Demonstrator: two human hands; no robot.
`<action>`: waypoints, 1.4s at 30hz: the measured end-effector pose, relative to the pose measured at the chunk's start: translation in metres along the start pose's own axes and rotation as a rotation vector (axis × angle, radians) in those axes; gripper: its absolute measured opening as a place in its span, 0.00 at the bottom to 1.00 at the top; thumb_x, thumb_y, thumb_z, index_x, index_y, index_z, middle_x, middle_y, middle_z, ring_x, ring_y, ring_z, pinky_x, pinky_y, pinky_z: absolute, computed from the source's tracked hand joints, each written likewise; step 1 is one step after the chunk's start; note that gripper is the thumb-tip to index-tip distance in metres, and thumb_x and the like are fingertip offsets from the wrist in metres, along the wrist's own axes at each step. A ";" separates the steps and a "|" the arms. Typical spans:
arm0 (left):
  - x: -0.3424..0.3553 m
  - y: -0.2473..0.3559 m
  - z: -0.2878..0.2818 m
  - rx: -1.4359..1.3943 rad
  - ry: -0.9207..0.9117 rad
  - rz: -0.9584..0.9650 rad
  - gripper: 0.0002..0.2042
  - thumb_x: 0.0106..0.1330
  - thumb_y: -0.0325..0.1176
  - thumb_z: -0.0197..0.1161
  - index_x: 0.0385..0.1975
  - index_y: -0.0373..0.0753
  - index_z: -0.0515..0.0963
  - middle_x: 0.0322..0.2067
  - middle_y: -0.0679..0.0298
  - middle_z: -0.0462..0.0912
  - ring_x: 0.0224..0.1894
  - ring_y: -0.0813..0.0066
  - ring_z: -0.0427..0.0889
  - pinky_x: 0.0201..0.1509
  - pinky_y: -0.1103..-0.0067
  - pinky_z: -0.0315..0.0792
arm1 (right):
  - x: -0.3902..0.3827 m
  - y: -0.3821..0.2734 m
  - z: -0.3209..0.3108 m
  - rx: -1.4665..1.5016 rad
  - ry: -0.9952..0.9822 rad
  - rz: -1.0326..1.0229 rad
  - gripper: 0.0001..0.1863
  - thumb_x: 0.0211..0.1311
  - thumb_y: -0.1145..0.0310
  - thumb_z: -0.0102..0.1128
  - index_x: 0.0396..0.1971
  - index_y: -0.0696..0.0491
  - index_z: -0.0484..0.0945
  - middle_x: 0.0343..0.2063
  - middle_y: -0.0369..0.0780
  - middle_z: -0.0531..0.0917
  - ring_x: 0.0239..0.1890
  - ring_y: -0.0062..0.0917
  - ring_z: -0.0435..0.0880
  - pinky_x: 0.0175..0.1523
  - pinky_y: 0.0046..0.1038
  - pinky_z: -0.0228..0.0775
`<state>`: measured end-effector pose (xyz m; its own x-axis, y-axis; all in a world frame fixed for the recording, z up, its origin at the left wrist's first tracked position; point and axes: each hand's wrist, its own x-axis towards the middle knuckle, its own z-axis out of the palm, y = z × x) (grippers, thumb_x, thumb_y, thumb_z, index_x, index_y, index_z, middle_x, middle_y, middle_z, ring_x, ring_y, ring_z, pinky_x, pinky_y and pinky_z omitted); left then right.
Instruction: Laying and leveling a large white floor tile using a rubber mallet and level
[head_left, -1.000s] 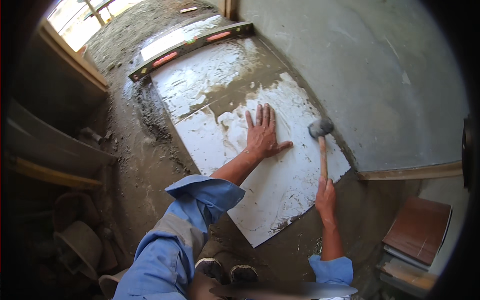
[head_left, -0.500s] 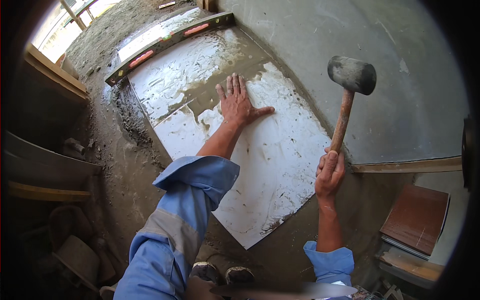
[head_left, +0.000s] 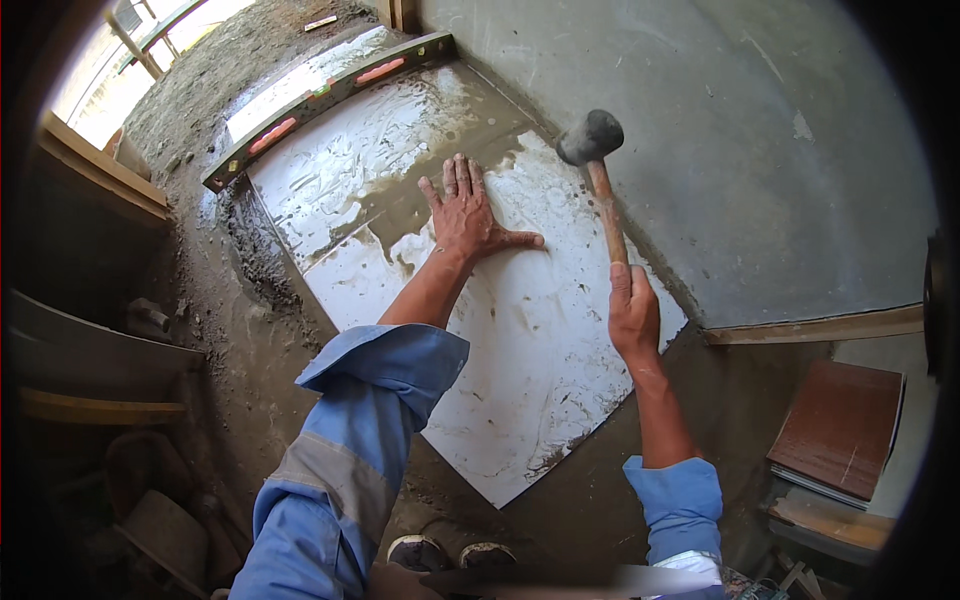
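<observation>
1. Head view, middle of the frame: the left hand lies palm down, fingers pointing to the top and thumb stretched out to the right. It grips nothing; the hand is flat and spread wide at the thumb, the other fingers close together.
2. Under that hand is the near white tile, running from the middle of the frame to its lower corner at bottom centre. Its face is smeared with wet grey slurry, thickest around the joint by the fingertips.
3. Right of centre, the right hand is closed around the lower end of the handle of a mallet. The dark, cylindrical mallet head is at upper centre-right, in front of the tile's edge and the grey wall; whether it touches the tile I cannot tell.
4. Toward the upper left, a second white tile adjoins the first, and a spirit level with red inserts lies slantwise across its far end.
5. At lower right is a stack of reddish-brown boards or tiles.
6. Blue sleeves cover the arms; two dark shoes show at the bottom edge.
</observation>
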<state>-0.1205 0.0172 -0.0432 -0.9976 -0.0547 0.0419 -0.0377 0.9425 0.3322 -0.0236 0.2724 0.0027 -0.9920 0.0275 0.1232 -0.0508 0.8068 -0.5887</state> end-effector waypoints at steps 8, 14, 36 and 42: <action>0.001 0.003 -0.002 0.000 -0.033 0.050 0.84 0.22 0.89 0.63 0.75 0.25 0.45 0.78 0.43 0.43 0.81 0.50 0.36 0.78 0.42 0.28 | -0.009 -0.016 0.008 0.406 0.273 -0.128 0.20 0.80 0.53 0.45 0.39 0.58 0.69 0.21 0.44 0.75 0.22 0.36 0.74 0.28 0.37 0.68; 0.000 -0.004 -0.004 -0.002 -0.010 0.061 0.82 0.26 0.88 0.63 0.74 0.22 0.45 0.77 0.40 0.44 0.81 0.47 0.37 0.77 0.41 0.30 | 0.002 -0.009 0.036 0.079 0.098 -0.036 0.20 0.79 0.51 0.45 0.38 0.56 0.67 0.22 0.55 0.81 0.27 0.57 0.83 0.29 0.52 0.70; -0.002 -0.010 -0.002 0.030 -0.038 0.030 0.81 0.28 0.88 0.62 0.75 0.25 0.45 0.78 0.44 0.42 0.81 0.50 0.36 0.77 0.41 0.28 | -0.029 -0.015 -0.029 0.525 0.138 0.137 0.23 0.80 0.51 0.44 0.34 0.56 0.72 0.17 0.33 0.69 0.20 0.16 0.66 0.25 0.25 0.61; 0.004 0.007 0.003 0.015 -0.022 0.047 0.82 0.25 0.89 0.61 0.76 0.26 0.45 0.78 0.45 0.43 0.81 0.53 0.35 0.77 0.41 0.27 | -0.046 0.024 -0.010 0.591 0.296 -0.043 0.20 0.80 0.52 0.44 0.36 0.55 0.70 0.17 0.34 0.70 0.18 0.20 0.69 0.25 0.26 0.64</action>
<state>-0.1246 0.0248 -0.0431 -0.9994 -0.0029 0.0359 0.0086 0.9487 0.3160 0.0217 0.2968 -0.0093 -0.9182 0.2320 0.3211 -0.2280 0.3532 -0.9073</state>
